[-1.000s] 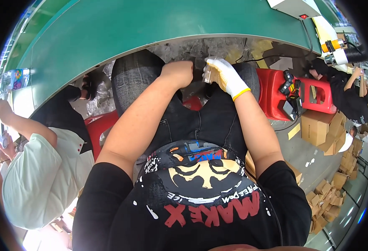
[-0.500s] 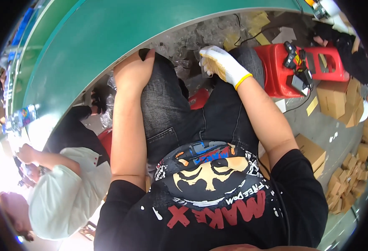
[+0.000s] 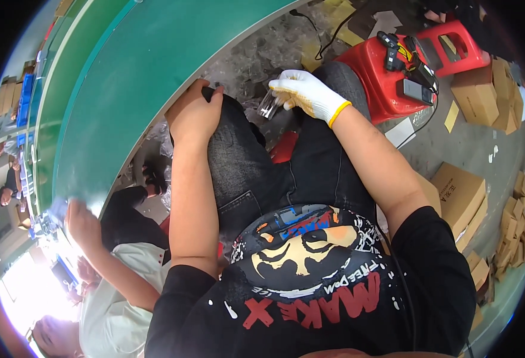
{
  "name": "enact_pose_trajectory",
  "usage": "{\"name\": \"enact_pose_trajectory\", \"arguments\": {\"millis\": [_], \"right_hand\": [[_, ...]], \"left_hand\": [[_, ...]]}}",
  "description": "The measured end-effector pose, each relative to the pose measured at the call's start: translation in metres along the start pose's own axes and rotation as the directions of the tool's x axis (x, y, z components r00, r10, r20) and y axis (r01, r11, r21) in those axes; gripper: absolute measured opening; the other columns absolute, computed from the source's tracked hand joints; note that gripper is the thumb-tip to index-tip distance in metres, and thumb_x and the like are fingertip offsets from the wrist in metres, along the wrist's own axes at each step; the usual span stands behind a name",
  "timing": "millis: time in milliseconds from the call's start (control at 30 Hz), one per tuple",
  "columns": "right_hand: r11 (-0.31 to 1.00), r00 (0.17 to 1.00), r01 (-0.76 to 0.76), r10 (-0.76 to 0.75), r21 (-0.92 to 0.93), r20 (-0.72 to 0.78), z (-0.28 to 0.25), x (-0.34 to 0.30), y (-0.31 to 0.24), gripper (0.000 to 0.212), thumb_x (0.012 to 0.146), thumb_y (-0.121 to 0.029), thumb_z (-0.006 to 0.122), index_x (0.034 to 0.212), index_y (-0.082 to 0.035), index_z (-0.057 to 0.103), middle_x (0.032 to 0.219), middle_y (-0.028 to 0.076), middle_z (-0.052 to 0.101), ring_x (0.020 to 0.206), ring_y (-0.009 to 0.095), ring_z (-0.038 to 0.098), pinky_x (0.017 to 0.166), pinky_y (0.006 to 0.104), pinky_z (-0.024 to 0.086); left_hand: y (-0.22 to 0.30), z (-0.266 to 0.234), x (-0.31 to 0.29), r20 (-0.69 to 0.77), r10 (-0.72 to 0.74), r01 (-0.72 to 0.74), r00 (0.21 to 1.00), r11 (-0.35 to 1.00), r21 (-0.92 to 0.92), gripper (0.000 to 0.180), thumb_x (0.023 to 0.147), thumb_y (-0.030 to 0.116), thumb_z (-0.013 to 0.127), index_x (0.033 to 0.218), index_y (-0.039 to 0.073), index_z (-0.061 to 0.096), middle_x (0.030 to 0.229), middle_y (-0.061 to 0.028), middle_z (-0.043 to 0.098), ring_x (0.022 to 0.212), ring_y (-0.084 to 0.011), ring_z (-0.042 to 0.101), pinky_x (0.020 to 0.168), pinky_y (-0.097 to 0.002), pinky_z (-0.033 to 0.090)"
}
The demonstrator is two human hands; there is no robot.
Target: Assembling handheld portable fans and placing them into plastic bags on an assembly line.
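Observation:
My left hand [image 3: 194, 113] is bare and lies cupped over my left knee in dark jeans [image 3: 244, 161], with nothing seen in it. My right hand [image 3: 304, 92] wears a white glove with a yellow cuff. It pinches a small clear plastic piece [image 3: 268, 105] above my lap, between my knees. The two hands are apart, the right a little further forward. A heap of clear plastic bags [image 3: 262, 56] lies on the floor just beyond both hands, under the edge of the green conveyor belt [image 3: 125, 89].
A red plastic stool [image 3: 388, 83] with black hand-held devices [image 3: 405, 56] and cables stands to my right. Cardboard boxes [image 3: 462, 194] lie on the grey floor at the right. A co-worker in a white shirt [image 3: 116, 286] sits at my left and reaches to the belt.
My left hand has left the right hand and dropped onto my left knee. The gloved right hand has stayed forward with the clear piece. The view has swung left and down.

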State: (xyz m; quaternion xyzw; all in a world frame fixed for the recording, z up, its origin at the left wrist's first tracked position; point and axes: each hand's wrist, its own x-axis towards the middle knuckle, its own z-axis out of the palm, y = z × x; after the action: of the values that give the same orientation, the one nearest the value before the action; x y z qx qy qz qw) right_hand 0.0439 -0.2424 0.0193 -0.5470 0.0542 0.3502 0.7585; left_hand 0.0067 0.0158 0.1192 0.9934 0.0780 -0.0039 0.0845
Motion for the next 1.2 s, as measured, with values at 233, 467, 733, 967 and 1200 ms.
{"name": "enact_pose_trajectory", "arguments": {"millis": [233,467,733,967,1200], "right_hand": [[1.0,1.0,0.008,-0.008,0.007,0.024,0.004,0.002,-0.005,0.025,0.097,-0.029,0.077,0.093,-0.008,0.066,0.088,0.005,0.067,0.071,0.012,0.061,0.059,0.0263,0.045],[0.999,0.995,0.047,-0.046,0.005,-0.091,0.014,0.007,0.001,0.028,0.095,-0.024,0.079,0.109,-0.007,0.062,0.086,0.008,0.064,0.059,0.014,0.056,0.049,0.0258,0.04],[0.992,0.991,-0.105,0.11,-0.075,0.073,0.03,0.022,-0.001,0.029,0.094,-0.011,0.076,0.112,-0.004,0.055,0.088,0.008,0.062,0.063,0.017,0.06,0.055,0.0286,0.048],[0.997,0.967,-0.044,0.059,-0.066,0.247,0.019,0.029,0.017,0.029,0.091,-0.002,0.074,0.111,-0.002,0.054,0.091,0.009,0.061,0.068,0.018,0.061,0.061,0.0318,0.051],[0.996,0.983,0.013,0.002,-0.084,0.182,0.015,-0.007,0.0,0.043,0.089,0.001,0.074,0.128,0.0,0.058,0.102,0.011,0.064,0.081,0.017,0.064,0.068,0.0329,0.054]], "left_hand": [[-0.028,-0.002,0.001,-0.016,-0.123,0.123,0.992,0.992,-0.014,0.042,0.093,0.048,0.069,0.123,0.018,0.073,0.127,-0.013,0.072,0.121,-0.0369,0.066,0.103,-0.048,0.05],[-0.071,-0.002,-0.047,-0.168,0.106,-0.14,0.98,0.969,-0.202,0.027,0.093,0.034,0.072,0.106,0.011,0.078,0.101,-0.0119,0.078,0.096,-0.0349,0.074,0.088,-0.0437,0.057],[-0.086,-0.082,-0.104,-0.634,-0.12,-0.272,0.764,0.832,-0.484,0.013,0.089,0.012,0.074,0.081,0.002,0.072,0.077,-0.012,0.071,0.071,-0.027,0.069,0.063,-0.0331,0.052],[-0.203,-0.142,-0.032,-0.771,-0.353,0.455,0.53,0.886,-0.093,0.048,0.09,0.035,0.077,0.124,0.003,0.064,0.109,-0.0187,0.073,0.097,-0.0411,0.07,0.093,-0.0531,0.053],[-0.211,-0.166,-0.011,-0.333,-0.533,0.463,0.777,0.844,-0.272,0.063,0.089,0.044,0.079,0.132,0.003,0.058,0.106,-0.0181,0.073,0.087,-0.0268,0.073,0.071,-0.0372,0.058]]}}
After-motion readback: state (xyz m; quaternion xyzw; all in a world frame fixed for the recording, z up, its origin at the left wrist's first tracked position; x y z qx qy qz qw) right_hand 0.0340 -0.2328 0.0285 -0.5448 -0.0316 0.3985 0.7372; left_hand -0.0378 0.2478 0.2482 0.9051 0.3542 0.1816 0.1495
